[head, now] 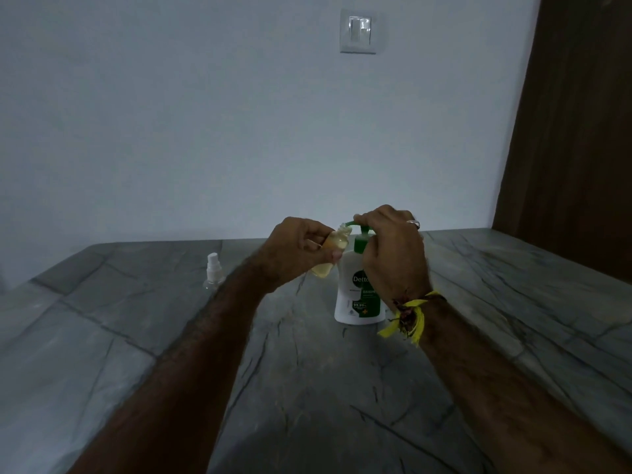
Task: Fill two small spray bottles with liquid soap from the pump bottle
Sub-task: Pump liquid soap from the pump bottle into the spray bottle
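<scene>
A white pump bottle [347, 299] with a green label and green pump head stands on the grey stone counter [307, 388]. My right hand [393, 254] rests curled over the pump head, fingers on its top. My left hand [297, 251] grips a small clear spray bottle [330, 253] without its cap, tilted, holding yellowish liquid, its open neck right under the green spout. A spray cap [212, 268], white on a clear base, stands on the counter to the left; whether a bottle is under it I cannot tell.
A pale wall with a light switch [358, 30] rises behind the counter. A brown wooden panel [574, 148] stands at the right. A yellow thread band [408, 318] is tied round my right wrist.
</scene>
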